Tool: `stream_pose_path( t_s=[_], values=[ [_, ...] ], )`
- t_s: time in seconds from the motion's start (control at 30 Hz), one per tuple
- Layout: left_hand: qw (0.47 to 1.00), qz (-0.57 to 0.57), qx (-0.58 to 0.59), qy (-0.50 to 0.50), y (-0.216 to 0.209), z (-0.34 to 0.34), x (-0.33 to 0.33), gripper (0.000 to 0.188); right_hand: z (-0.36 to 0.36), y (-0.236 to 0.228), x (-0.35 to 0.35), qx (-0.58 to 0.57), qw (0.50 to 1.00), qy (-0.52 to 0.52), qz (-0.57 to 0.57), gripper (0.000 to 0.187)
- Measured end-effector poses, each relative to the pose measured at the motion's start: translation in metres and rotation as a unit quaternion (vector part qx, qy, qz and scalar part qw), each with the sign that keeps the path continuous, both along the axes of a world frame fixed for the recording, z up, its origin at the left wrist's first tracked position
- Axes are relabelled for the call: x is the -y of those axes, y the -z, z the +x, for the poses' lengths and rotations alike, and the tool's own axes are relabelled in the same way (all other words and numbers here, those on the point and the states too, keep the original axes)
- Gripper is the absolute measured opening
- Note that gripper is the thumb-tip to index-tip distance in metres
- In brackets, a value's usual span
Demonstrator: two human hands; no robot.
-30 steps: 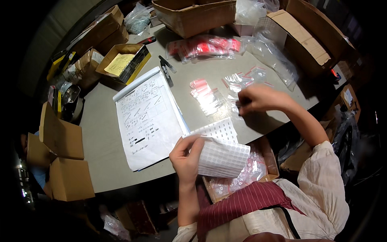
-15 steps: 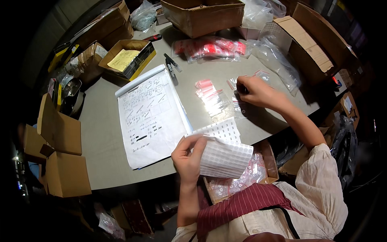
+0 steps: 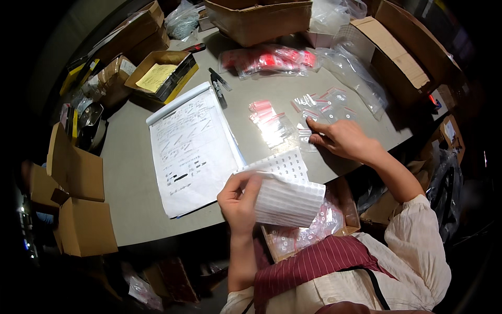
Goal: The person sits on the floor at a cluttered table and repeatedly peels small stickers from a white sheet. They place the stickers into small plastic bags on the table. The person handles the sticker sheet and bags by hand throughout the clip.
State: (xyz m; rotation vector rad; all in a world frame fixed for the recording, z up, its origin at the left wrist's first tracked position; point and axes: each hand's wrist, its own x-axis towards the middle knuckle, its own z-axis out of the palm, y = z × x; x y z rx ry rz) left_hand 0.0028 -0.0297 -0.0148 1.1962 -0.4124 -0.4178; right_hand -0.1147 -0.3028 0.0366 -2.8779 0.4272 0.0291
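A sheet of small round stickers (image 3: pixel 287 204) is pinched in my left hand (image 3: pixel 238 201), bent over at the table's front edge. Part of a printed label sheet (image 3: pixel 286 163) shows behind it. My right hand (image 3: pixel 345 138) reaches over several small clear zip bags (image 3: pixel 337 97), some bearing a little white ring-marked dot. Its index finger and thumb are stretched out and apart, the fingertips at the nearest bags; the other fingers curl under. To the left of those bags lies a fanned stack of red-topped zip bags (image 3: pixel 269 123).
A notepad with handwriting (image 3: pixel 193 157) lies left of centre, markers (image 3: pixel 218 89) beyond it. Packs of red-printed bags (image 3: pixel 272 60) and a cardboard box (image 3: pixel 259 23) stand at the back. Below the table edge, an open carton (image 3: pixel 345 209) holds many filled bags.
My right hand has moved toward me and its pinch has loosened, uncovering the bags it hid. My left hand still holds the sticker sheet. The view has shifted slightly.
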Motion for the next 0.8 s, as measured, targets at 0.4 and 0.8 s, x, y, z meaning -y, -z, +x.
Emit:
stream_pose_path(
  t_s=[0.4,0.8],
  values=[
    [0.992,-0.114,-0.031,-0.037,0.004,0.000,-0.003,0.012,-0.036,-0.020,-0.015,0.027,0.991,0.003,0.134,0.045],
    [0.995,-0.097,-0.011,-0.027,0.006,0.001,-0.005,0.012,-0.058,-0.016,0.030,0.123,0.918,-0.029,0.375,0.038]
  ],
)
